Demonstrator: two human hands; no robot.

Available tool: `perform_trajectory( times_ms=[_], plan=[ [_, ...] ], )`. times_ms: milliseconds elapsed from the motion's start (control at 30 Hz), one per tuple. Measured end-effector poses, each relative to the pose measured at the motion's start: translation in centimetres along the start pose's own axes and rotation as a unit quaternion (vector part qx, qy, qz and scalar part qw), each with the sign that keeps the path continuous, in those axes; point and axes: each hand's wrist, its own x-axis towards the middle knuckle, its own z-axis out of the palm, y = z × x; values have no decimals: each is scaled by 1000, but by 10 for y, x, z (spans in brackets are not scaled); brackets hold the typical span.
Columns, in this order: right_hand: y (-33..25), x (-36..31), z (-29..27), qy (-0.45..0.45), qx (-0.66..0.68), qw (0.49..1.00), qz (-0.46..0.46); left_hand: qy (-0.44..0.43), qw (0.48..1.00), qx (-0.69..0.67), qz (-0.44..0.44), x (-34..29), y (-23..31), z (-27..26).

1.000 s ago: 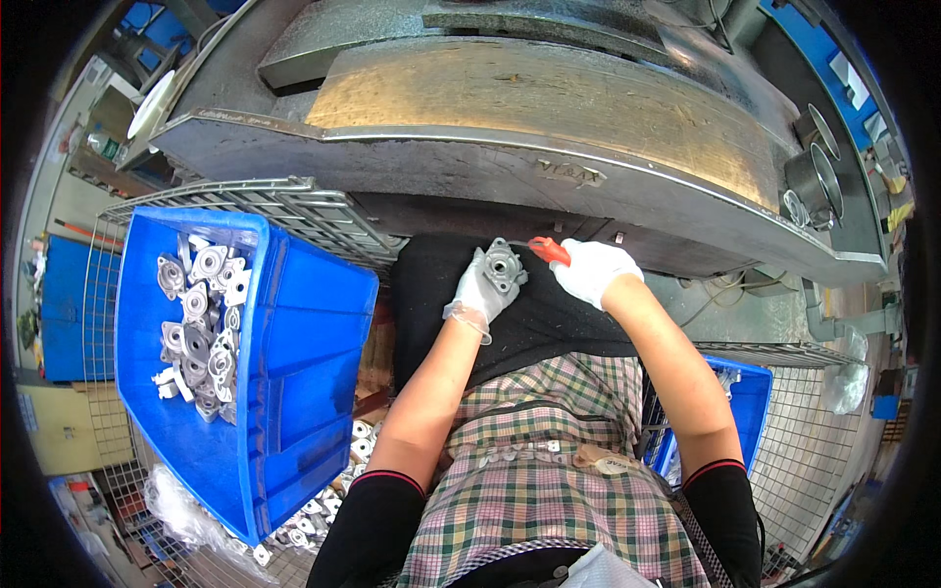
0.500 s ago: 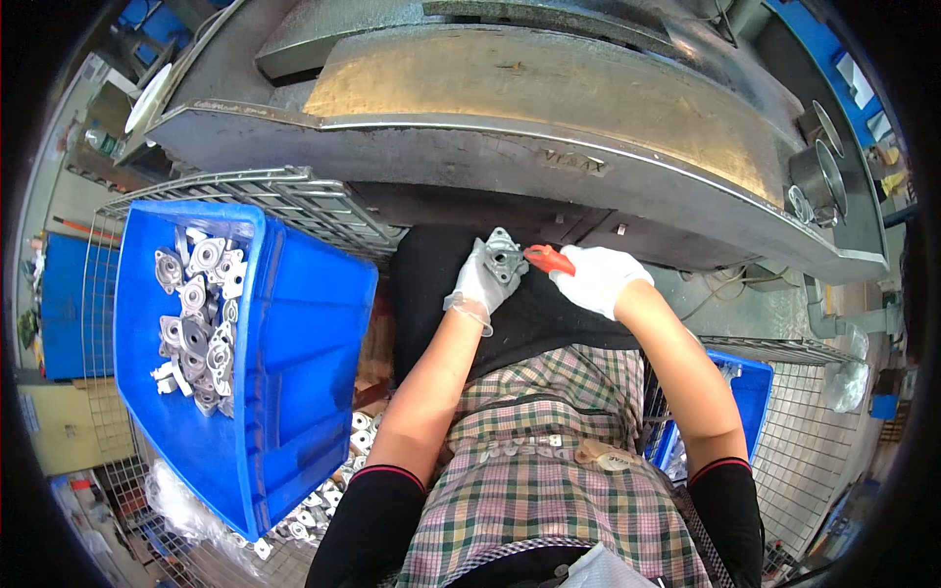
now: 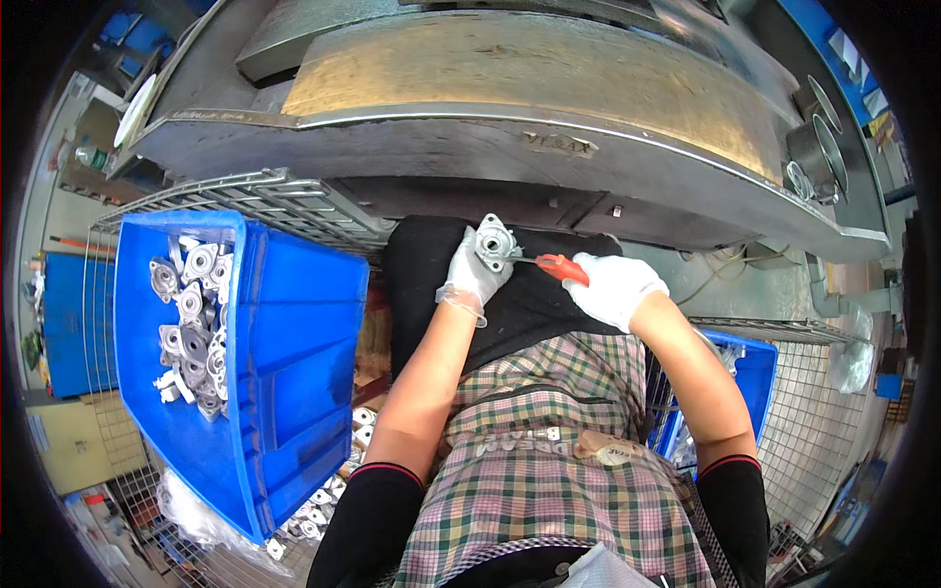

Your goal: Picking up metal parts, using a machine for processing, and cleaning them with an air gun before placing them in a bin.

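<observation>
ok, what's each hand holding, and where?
Left hand: flanged metal casting, by its left and lower edges. Right hand: slim-shafted hand tool, by its red handle.

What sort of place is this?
Probably a metal-parts workshop: a long grey metal workbench stands ahead, a blue plastic bin on the left holds many flanged silver-grey metal parts, and the white-gloved right hand holds a red-handled tool.

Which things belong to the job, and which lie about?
Job, apparently:
grey metal flanged part in white-gloved left hand
red-handled metal tool in white-gloved right hand
blue plastic bin of parts

Apparently lying about:
crumpled clear plastic
cylindrical metal container
</observation>
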Motion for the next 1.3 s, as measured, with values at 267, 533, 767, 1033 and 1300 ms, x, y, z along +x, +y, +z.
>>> perform_trajectory(
  times_ms=[267, 533, 767, 1033, 1300],
  plan=[
    [5, -10, 10, 13, 17, 1000, 16, -13, 1000, 11, -8, 2, 2, -5],
    [53, -69, -2, 164, 157, 972, 65, -59, 995, 25, -76, -17, 4, 13],
    [197, -176, -19, 478, 415, 745, 209, -100, 987, 72, -100, -65, -20, 84],
    [398, -240, 35, 657, 198, 588, 428, -192, 956, 141, -173, -92, -62, 156],
    [253, -210, 38, 719, 101, 625, 287, -242, 881, 389, -119, -110, -114, 203]
  ],
)
